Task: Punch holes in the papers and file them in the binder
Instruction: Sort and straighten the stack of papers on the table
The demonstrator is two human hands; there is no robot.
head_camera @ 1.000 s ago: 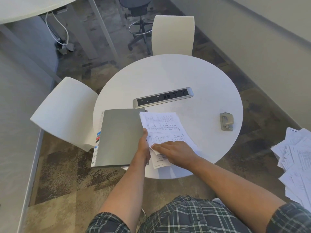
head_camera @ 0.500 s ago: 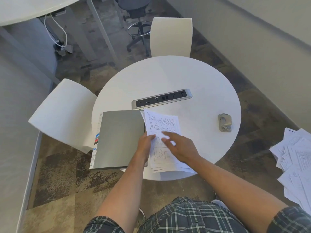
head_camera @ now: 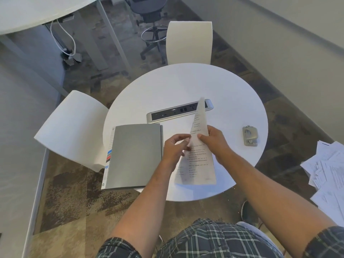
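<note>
A thin stack of printed papers [head_camera: 200,161] is lifted off the round white table [head_camera: 186,84] and stands on edge, tilted, between both hands. My right hand [head_camera: 214,140] grips its right side with the thumb on the front. My left hand [head_camera: 176,148] pinches its left edge, which is blurred. A grey binder [head_camera: 135,155] lies closed on the table's left side, overhanging the front edge, just left of my left hand. A small metal hole punch [head_camera: 250,135] sits at the table's right, apart from both hands.
A silver power strip [head_camera: 175,112] is set into the table's middle, partly behind the papers. White chairs stand at the left [head_camera: 70,127] and far side [head_camera: 189,41]. Loose papers [head_camera: 325,174] are piled at the right. A desk and stool lie beyond.
The papers lay flat beside the binder under both hands; now both hands have raised them off the table and turned them upright on edge.
</note>
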